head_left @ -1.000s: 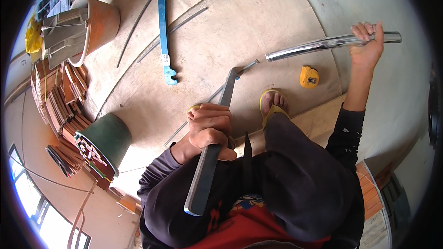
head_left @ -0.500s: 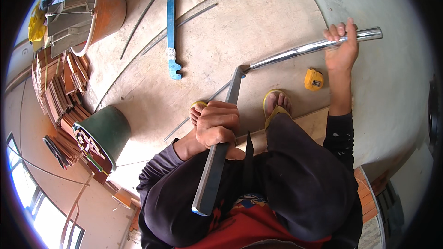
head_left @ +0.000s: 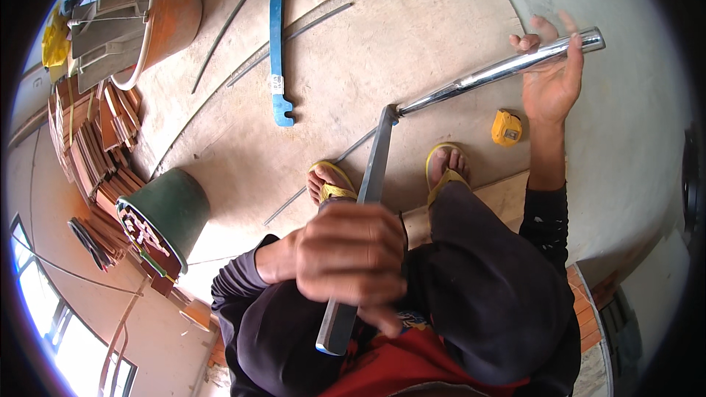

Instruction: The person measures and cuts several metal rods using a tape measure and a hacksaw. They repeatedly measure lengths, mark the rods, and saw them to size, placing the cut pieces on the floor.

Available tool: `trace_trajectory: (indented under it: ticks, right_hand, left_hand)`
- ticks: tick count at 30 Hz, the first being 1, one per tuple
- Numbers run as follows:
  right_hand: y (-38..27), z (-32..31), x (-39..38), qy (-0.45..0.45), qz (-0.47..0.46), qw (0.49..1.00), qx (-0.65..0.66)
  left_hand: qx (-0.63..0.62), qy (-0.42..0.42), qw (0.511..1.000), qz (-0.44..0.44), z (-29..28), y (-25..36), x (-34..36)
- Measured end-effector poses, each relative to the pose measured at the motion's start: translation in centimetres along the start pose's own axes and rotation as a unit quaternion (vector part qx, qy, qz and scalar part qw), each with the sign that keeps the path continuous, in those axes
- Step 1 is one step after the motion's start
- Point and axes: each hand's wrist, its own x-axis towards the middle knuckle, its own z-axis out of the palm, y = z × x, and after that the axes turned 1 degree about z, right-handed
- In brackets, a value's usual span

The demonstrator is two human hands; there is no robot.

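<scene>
My left hand point(head_left: 351, 254), blurred, is wrapped round a flat metal bar point(head_left: 375, 176) with a dark face and a bluish lower end. The bar's far end meets a chrome tube point(head_left: 478, 77) at an angle between my feet and the blue bar. A thin metal rod point(head_left: 360, 145) on the floor runs up to this corner; how the three fit together is too small to tell. My right hand point(head_left: 551, 88) holds the tube near its outer end loosely, with thumb across it and fingers spread beyond.
A blue flat bar point(head_left: 277, 37) with a notched end and a loose rod point(head_left: 316, 26) lie on the floor. A yellow tape measure point(head_left: 507, 128) rests below the tube. Left are a green bucket point(head_left: 184, 202), an orange bucket point(head_left: 176, 15) and stacked brown tiles point(head_left: 92, 147).
My left hand has slid down the bar toward my body. The fingers of my right hand have loosened and spread, and the tube's outer end has risen slightly in the picture.
</scene>
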Motion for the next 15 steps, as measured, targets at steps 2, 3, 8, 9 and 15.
trace_trajectory:
  ticks: [2,3,8,9,15]
  right_hand:
    - [-0.7,0.3,0.4,0.035,-0.011,0.999,0.002]
    - [-0.9,0.3,0.6,0.053,-0.016,0.998,0.003]
    - [-2.0,-2.2,2.5,-0.026,0.015,0.993,0.114]
    - [-2.2,-2.7,2.9,-0.056,0.033,0.987,0.145]
    - [-3.3,-3.7,4.2,-0.076,0.106,0.983,0.129]
  left_hand:
    - [-0.054,-0.006,0.998,0.043,0.2,0.9,0.2]
    - [-0.073,-0.020,0.995,0.062,0.0,1.2,0.1]
    - [-0.152,-0.056,0.977,0.137,-0.7,0.1,1.0]
    - [-0.149,-0.045,0.978,0.135,-0.6,0.0,1.1]
    - [-0.142,-0.034,0.984,0.099,-0.8,-0.7,1.5]
